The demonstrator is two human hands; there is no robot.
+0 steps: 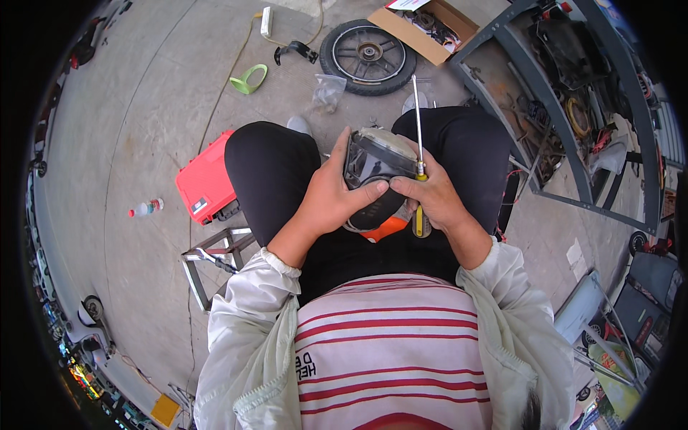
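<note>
Between my knees I hold a black vehicle headlight (373, 161), with a pale rounded face toward the far side and an orange part (385, 229) at its near end. My left hand (326, 193) is wrapped round its left side, thumb across the dark casing. From the right, my right hand (438, 192) grips the same headlight, its thumb meeting the left one. A screwdriver (418, 132) with a yellow handle is also held in my right hand, its long shaft pointing away from me. Fingers beneath the headlight are hidden.
A wheel (369, 51) lies ahead beside a cardboard box (412, 37) of parts. Near them are a plastic bag (329, 93) and a green loop-shaped piece (249, 79). Left sit a red toolbox (204, 175) and a bottle (147, 208). A metal rack (580, 190) stands right.
</note>
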